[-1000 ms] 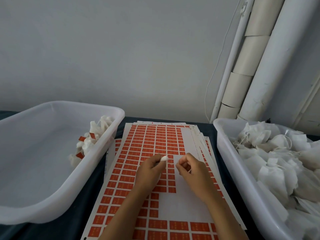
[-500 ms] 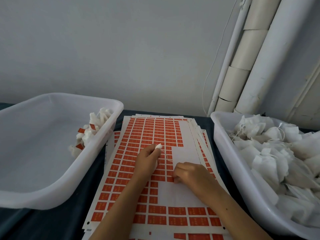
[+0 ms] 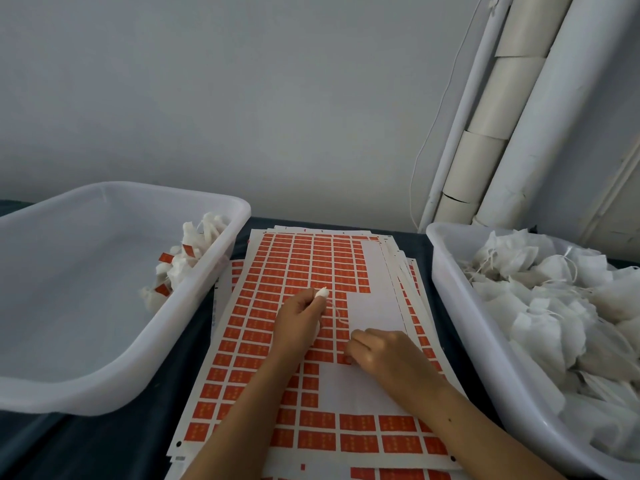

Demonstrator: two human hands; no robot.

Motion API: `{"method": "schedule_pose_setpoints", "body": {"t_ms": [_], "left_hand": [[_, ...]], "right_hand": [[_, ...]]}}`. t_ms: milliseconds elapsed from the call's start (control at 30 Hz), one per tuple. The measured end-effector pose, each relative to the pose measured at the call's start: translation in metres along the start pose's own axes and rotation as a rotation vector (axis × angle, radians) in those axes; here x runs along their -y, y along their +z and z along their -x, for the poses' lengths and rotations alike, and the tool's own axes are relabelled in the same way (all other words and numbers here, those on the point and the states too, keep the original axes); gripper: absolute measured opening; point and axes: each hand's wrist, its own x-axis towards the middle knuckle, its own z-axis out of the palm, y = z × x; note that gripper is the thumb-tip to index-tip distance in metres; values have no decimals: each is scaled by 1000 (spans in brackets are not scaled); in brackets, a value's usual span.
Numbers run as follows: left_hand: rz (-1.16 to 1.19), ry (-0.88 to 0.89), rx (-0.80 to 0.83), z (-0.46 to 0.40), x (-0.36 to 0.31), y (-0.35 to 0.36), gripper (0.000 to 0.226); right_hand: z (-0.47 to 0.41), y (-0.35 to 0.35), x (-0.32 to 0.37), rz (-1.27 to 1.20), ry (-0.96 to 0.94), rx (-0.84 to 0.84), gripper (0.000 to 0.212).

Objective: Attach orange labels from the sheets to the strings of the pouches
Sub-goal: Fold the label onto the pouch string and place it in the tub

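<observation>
While your right hand (image 3: 384, 355) pinches at a small orange rectangular label (image 3: 344, 359) on the top white label sheet (image 3: 374, 299), the thin white string (image 3: 337, 313) runs up-left to your left hand (image 3: 300, 318), which grips the small white fabric pouch (image 3: 322, 292). Beyond, the translucent white plastic bin on the left (image 3: 194, 306) holds finished pouches; nothing blocks you.

No text can be read anywhere. The orange labels (image 3: 304, 268) on the top sheet (image 3: 375, 306) carry small pale marks in rows, too blurred to make out as letters or numbers. The labels on the pouches (image 3: 180, 268) in the left bin (image 3: 114, 368) are likewise unreadable. No brand, number or sign shows on either bin.
</observation>
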Motion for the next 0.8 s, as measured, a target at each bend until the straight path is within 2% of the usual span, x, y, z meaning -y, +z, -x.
{"method": "schedule_pose_setpoints", "body": {"t_ms": [167, 267, 400, 600, 800], "left_hand": [[-1, -1, 0, 0, 1, -1, 36], [15, -1, 7, 0, 1, -1, 37], [17, 2, -3, -1, 2, -1, 36], [15, -6, 1, 0, 0, 0, 37], [16, -18, 8, 0, -1, -2, 37]], "right_hand": [[-4, -5, -3, -54, 8, 162, 30], [-4, -5, 0, -25, 6, 152, 32], [-1, 2, 4, 31, -8, 25, 45], [0, 9, 4, 99, -11, -35, 48], [6, 0, -4, -103, 36, 70, 32]]}}
